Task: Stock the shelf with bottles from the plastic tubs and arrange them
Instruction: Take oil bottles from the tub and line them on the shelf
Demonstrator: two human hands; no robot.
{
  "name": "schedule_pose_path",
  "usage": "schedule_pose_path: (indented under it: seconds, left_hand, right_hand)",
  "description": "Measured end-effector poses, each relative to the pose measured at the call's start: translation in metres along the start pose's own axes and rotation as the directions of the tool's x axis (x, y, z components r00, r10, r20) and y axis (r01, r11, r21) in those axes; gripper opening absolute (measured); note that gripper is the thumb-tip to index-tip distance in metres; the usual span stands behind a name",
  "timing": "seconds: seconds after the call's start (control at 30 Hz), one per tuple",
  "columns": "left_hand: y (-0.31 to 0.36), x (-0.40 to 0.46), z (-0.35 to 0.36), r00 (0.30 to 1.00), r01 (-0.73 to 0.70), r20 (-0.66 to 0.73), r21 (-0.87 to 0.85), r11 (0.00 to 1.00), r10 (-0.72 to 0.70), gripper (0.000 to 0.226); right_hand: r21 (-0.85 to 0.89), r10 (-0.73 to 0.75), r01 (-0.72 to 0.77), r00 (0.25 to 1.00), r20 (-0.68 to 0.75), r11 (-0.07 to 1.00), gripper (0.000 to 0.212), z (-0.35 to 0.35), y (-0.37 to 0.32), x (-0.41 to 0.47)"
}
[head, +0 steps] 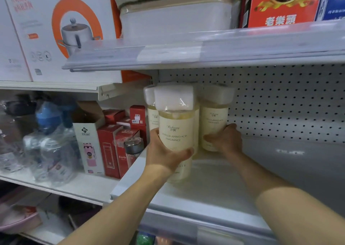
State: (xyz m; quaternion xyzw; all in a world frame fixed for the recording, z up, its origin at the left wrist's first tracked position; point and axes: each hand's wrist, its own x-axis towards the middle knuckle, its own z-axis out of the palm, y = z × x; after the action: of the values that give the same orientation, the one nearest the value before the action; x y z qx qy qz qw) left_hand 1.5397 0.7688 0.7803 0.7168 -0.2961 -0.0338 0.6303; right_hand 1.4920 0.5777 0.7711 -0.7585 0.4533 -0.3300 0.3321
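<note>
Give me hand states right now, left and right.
Left hand: closed around the front bottle, holding it.
Right hand: fingers curled round the lower part of the rear right bottle on the shelf.

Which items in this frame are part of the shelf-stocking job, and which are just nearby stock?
Job:
front bottle, gripped by left hand
right bottle, held by right hand
rear-left bottle
shelf

Nearby:
red boxes
clear water bottles
glass jar
steamer pot box
</note>
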Motion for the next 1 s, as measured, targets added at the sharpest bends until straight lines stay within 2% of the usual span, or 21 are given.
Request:
schedule_pose_path:
  seconds: [0.33,0.53,0.77,1.0]
  left_hand:
    - [0.001,0.0,0.011,1.0,0.015,0.008,-0.026,1.0,-0.014,0.082]
    - [0.002,-0.001,0.031,0.999,-0.009,0.05,-0.063,0.998,0.012,0.074]
    - [0.006,0.002,0.071,0.989,-0.053,0.133,-0.101,0.993,0.067,0.077]
    - [-0.001,0.005,0.097,0.989,-0.07,0.128,-0.062,0.996,0.077,0.074]
  right_hand:
    - [-0.05,-0.021,0.021,1.0,-0.006,0.999,0.078,0.003,-0.004,0.011]
    - [-0.063,-0.047,0.054,0.993,0.104,0.997,0.093,-0.019,0.012,0.007]
    - [-0.205,-0.106,0.131,0.986,0.132,0.97,0.069,-0.054,0.049,-0.006]
    - [-0.228,-0.125,0.164,0.976,0.178,0.96,0.069,-0.064,0.06,-0.01]
